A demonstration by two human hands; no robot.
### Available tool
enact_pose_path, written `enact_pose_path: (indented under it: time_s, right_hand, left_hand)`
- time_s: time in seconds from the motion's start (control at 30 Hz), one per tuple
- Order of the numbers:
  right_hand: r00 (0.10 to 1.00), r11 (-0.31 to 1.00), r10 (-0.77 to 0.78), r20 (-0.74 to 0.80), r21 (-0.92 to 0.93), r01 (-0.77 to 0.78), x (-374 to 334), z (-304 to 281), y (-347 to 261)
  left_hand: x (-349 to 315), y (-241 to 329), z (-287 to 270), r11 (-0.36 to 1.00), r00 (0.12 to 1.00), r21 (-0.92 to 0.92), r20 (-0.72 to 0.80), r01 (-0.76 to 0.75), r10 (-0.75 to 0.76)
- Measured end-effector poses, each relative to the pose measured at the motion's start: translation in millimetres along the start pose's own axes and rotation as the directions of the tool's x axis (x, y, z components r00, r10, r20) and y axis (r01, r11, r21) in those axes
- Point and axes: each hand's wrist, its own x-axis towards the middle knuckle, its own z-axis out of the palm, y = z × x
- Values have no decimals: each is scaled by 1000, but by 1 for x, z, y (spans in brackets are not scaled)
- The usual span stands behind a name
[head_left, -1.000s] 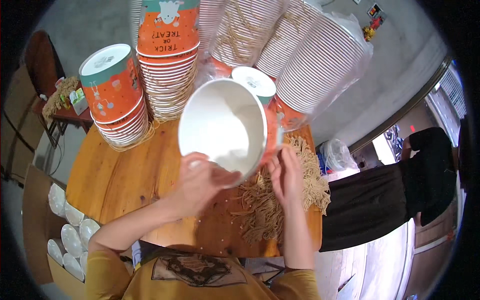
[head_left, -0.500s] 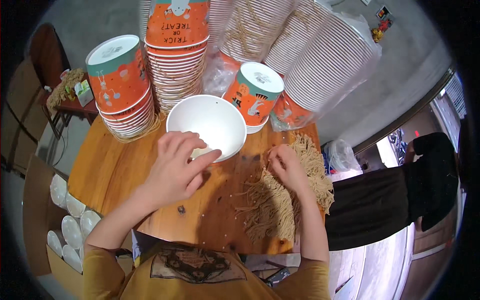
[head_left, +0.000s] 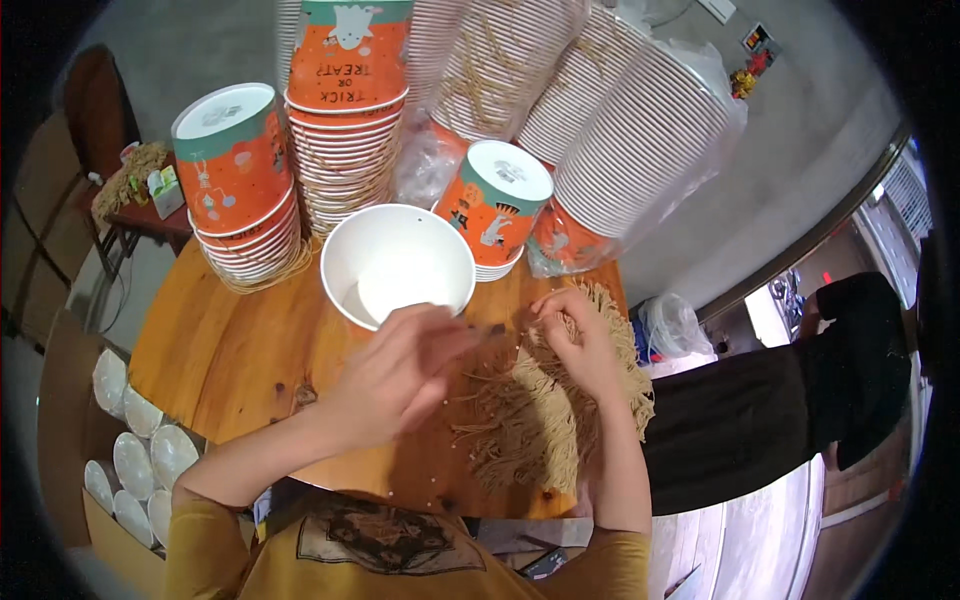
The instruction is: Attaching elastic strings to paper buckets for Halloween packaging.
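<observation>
A white paper bucket [head_left: 398,262] stands mouth up in the middle of the wooden table, with a small hole near its far rim. My left hand [head_left: 398,378] is just in front of its near rim, fingers pointing right and smeared by motion. Farther right, my right hand [head_left: 578,338] rests over a bundle of tan cords [head_left: 548,405], its fingers bent and drawn together at the bundle's far end. Whatever they pinch is too small to make out. Loose cord ends fan out on both sides of the bundle.
Upside-down stacks of orange printed buckets [head_left: 235,165] line the table's [head_left: 215,360] far side, some looped with cords. Plastic-wrapped bucket stacks [head_left: 640,130] lean at the back right. A cardboard box of white buckets [head_left: 135,465] sits at lower left. Another person [head_left: 740,410] is at right.
My left hand has moved right, away from the bucket's mouth and toward my right hand. My right hand stays at the cord bundle. The whole view has shifted slightly.
</observation>
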Motion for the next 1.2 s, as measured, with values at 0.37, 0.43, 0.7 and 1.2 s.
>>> enact_pose_path:
  time_s: [0.37,0.43,0.7,1.2]
  right_hand:
    - [979,983,-180,99,45,176,-1,39,-80]
    - [985,990,-115,128,96,103,-13,59,-80]
    - [940,907,-3,342,396,-141,-29,128,-77]
    - [975,996,80,-207,-32,-88,-23,149,-89]
  left_hand:
    - [-9,14,-25,683,792,-413,419,602,-444]
    - [-36,3,-35,741,813,-357,383,568,-438]
    - [-72,-21,-62,914,870,12,303,405,-389]
    - [-14,-76,-70,962,961,204,245,-181,129]
